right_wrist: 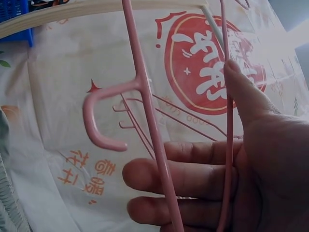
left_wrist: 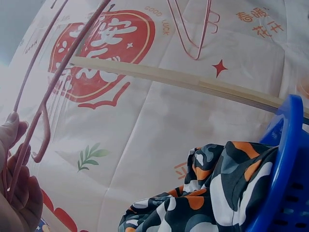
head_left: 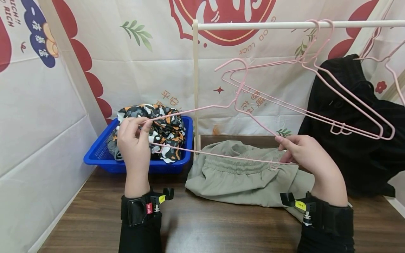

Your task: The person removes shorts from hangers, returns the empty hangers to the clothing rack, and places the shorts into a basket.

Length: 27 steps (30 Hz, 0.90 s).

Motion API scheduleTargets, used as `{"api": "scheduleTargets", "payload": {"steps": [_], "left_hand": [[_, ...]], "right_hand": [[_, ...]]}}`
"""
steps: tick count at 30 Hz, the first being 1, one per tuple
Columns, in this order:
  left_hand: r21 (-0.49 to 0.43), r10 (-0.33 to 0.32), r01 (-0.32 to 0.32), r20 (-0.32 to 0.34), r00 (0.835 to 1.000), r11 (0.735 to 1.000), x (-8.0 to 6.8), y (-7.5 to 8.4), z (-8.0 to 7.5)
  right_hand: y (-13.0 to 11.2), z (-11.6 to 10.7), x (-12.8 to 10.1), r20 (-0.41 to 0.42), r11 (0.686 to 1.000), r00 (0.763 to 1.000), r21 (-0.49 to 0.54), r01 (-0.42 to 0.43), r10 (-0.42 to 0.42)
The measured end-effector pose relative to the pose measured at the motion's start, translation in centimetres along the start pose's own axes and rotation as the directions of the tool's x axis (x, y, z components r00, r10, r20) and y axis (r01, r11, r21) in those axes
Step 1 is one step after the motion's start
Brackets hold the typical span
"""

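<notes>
A pink clothes hanger [head_left: 241, 86] is held up in front of the body by both hands, its hook pointing up. My left hand [head_left: 134, 140] pinches the hanger's left end between thumb and fingers. The right hand [head_left: 302, 151] holds its right sloping arm, thumb pressed on the wire. In the right wrist view that thumb lies against one wire of the hanger [right_wrist: 152, 116], and the other fingers extend behind the lower bar with its small hook. Below and behind the hanger, grey-green trousers [head_left: 234, 186] with a gathered elastic waistband lie on the table.
At the left stands a blue basket [head_left: 136, 168] with a camouflage-patterned garment [head_left: 172, 154] in orange, black and white. A rack's white rail [head_left: 262, 25] spans the upper right, carrying more pink hangers [head_left: 387, 130]. Black trousers [head_left: 332, 102] hang at the far right. Printed cloth walls surround the wooden table [head_left: 95, 214].
</notes>
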<state>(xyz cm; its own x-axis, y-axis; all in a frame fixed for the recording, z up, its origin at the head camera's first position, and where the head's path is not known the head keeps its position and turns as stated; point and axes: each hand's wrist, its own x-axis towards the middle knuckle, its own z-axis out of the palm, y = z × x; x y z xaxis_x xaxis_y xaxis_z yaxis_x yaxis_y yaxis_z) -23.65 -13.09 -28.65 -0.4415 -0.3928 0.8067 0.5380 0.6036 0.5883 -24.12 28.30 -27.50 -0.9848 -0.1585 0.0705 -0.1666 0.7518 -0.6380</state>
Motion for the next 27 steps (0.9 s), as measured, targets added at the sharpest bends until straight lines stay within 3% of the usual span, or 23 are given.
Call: {"api": "scheduleTargets", "payload": {"steps": [8,13,17,20,27], "left_hand": [[-0.003,-0.001,0.001,-0.005,1.000,1.000,0.1,-0.4,-0.5],[-0.002,-0.014,0.014,-0.019,1.000,1.000,0.3,-0.8,-0.9],[-0.011,-0.053,0.052,-0.034,0.998,0.999,0.4,-1.0,-1.0],[-0.019,-0.085,0.085,-0.022,0.996,0.996,0.3,-1.1,-1.0],[-0.045,-0.126,0.128,0.045,0.991,0.991,0.2,-1.8,-1.0]], "right_hand": [[0.1,0.2,0.0,0.141,0.991,0.988,0.125,0.043,-0.061],[0.4,0.2,-0.3,0.180,0.946,0.962,0.291,0.146,-0.204],[0.8,-0.1,-0.7,0.089,0.878,0.933,0.379,0.291,-0.348],[0.9,-0.3,-1.0,-0.009,0.852,0.924,0.382,0.357,-0.383],[-0.1,-0.2,-1.7,-0.230,0.905,0.933,0.262,0.334,-0.278]]}}
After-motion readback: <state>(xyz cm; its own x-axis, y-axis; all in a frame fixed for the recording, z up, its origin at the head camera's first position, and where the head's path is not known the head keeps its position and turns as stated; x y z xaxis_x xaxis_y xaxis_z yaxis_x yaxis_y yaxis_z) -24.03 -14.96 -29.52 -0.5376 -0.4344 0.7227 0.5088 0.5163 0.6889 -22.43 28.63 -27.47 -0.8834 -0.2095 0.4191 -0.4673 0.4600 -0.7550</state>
